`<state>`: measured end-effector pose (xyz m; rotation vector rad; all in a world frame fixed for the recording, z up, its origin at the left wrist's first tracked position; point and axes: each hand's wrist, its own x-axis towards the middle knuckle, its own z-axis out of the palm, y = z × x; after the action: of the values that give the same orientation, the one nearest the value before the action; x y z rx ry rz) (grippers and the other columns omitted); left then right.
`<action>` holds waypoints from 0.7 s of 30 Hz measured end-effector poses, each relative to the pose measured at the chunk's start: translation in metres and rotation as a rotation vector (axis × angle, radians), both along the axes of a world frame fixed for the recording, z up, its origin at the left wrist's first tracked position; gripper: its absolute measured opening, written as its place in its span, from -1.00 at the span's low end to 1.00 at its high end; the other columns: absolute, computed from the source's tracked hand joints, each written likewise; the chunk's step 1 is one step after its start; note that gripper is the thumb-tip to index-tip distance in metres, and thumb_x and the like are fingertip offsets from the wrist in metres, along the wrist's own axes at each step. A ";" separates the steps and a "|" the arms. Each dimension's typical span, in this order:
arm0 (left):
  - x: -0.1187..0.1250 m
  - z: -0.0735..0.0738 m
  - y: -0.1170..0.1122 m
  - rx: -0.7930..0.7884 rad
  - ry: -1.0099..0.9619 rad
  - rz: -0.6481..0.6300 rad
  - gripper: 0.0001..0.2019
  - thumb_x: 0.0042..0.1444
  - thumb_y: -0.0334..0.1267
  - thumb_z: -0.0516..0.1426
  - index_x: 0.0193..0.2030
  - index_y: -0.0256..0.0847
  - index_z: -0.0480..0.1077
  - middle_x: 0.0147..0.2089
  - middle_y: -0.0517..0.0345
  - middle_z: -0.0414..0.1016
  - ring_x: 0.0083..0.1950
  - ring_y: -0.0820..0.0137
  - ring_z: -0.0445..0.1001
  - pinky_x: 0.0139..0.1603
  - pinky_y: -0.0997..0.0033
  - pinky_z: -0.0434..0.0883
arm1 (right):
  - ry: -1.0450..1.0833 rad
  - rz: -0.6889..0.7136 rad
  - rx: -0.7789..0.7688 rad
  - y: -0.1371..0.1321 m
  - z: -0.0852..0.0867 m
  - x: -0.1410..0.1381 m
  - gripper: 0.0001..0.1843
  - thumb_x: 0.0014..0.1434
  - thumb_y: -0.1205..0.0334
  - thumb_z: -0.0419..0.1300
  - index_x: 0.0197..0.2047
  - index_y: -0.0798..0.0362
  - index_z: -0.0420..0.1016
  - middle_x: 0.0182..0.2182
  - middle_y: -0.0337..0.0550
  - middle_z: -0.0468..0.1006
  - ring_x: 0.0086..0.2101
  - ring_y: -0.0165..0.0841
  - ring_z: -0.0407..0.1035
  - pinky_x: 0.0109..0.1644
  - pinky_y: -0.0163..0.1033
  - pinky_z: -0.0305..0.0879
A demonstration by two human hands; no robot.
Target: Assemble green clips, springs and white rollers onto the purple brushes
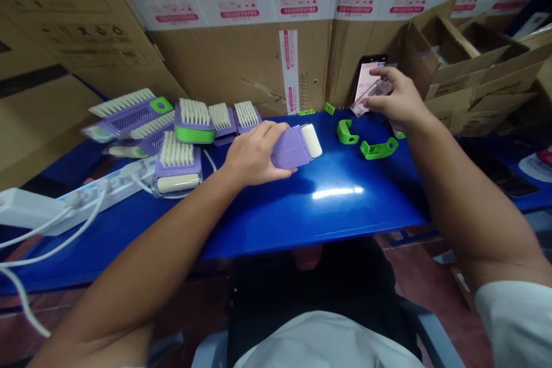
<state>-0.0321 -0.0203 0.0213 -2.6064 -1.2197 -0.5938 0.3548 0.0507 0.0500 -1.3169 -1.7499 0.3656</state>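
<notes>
My left hand (252, 152) is wrapped round a purple brush body (295, 146) with a white roller end, resting it on the blue table (302, 207). My right hand (394, 98) reaches to the back of the table and pinches a small clear plastic bag (366, 98) in front of a black phone (366, 72) that leans on the cardboard. Two green plastic clips (347, 132) (379, 149) lie between my hands. Smaller green pieces (307, 112) sit by the wall.
Several finished purple-and-green brushes (190, 126) with white bristles are heaped at the left. A white power strip (86, 198) with cables lies at the left edge. Large cardboard boxes (241, 40) wall the back; open cartons (466, 52) stand at the right.
</notes>
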 end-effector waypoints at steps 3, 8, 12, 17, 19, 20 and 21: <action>0.001 0.000 0.000 -0.017 -0.010 0.031 -0.11 0.12 0.05 0.50 0.51 -0.20 0.36 0.43 -0.26 0.60 0.40 -0.13 0.65 0.36 -0.04 0.65 | 0.292 -0.005 -0.035 -0.009 0.001 -0.021 -0.59 0.02 0.30 0.48 -0.08 -0.06 0.48 -0.15 -0.18 0.63 -0.12 -0.19 0.64 0.09 0.00 0.64; 0.002 0.001 0.000 -0.027 -0.010 0.086 -0.10 0.14 0.04 0.50 0.54 -0.20 0.34 0.47 -0.28 0.58 0.43 -0.16 0.63 0.36 -0.07 0.64 | 0.530 0.279 -0.207 -0.036 0.000 -0.067 -0.52 -0.08 0.17 0.57 -0.23 -0.10 0.36 -0.30 -0.31 0.54 -0.28 -0.28 0.61 -0.06 -0.05 0.66; 0.003 0.001 0.000 -0.031 0.020 0.089 -0.10 0.16 0.04 0.48 0.56 -0.19 0.31 0.46 -0.29 0.58 0.43 -0.19 0.62 0.34 -0.09 0.64 | 0.530 0.411 -0.263 -0.049 -0.011 -0.091 -0.38 -0.16 0.11 0.71 -0.06 -0.07 0.60 -0.31 -0.33 0.59 -0.34 -0.32 0.56 -0.19 -0.12 0.65; 0.003 -0.001 0.000 0.000 0.031 0.069 -0.11 0.16 0.04 0.46 0.55 -0.23 0.34 0.43 -0.31 0.60 0.40 -0.18 0.64 0.33 -0.07 0.64 | 0.484 0.423 -0.281 -0.051 -0.025 -0.104 -0.29 -0.28 0.03 0.83 -0.10 -0.04 0.67 -0.25 -0.27 0.67 -0.31 -0.33 0.59 -0.23 -0.20 0.65; 0.003 -0.002 0.000 0.021 0.031 0.059 -0.12 0.15 0.04 0.46 0.54 -0.23 0.36 0.42 -0.31 0.60 0.39 -0.19 0.65 0.31 -0.07 0.64 | 0.485 0.445 -0.300 -0.052 -0.029 -0.108 -0.26 -0.29 0.01 0.85 -0.09 -0.04 0.66 -0.23 -0.23 0.71 -0.26 -0.28 0.64 -0.19 -0.17 0.69; 0.003 -0.003 0.000 0.031 0.035 0.056 -0.12 0.15 0.04 0.45 0.54 -0.22 0.36 0.42 -0.30 0.61 0.38 -0.19 0.66 0.30 -0.07 0.64 | 0.490 0.464 -0.314 -0.052 -0.030 -0.110 -0.26 -0.28 0.01 0.85 -0.08 -0.05 0.65 -0.22 -0.23 0.73 -0.24 -0.26 0.65 -0.17 -0.14 0.71; 0.003 -0.003 0.001 0.040 0.043 0.053 -0.13 0.16 0.04 0.45 0.55 -0.22 0.36 0.41 -0.30 0.61 0.37 -0.19 0.66 0.28 -0.06 0.64 | 0.491 0.484 -0.328 -0.053 -0.032 -0.112 -0.26 -0.27 0.01 0.85 -0.07 -0.05 0.66 -0.22 -0.22 0.75 -0.22 -0.24 0.66 -0.14 -0.12 0.73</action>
<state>-0.0289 -0.0198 0.0181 -2.5323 -1.2473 -0.5434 0.2427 -0.0026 0.0180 -0.8907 -1.6001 1.1859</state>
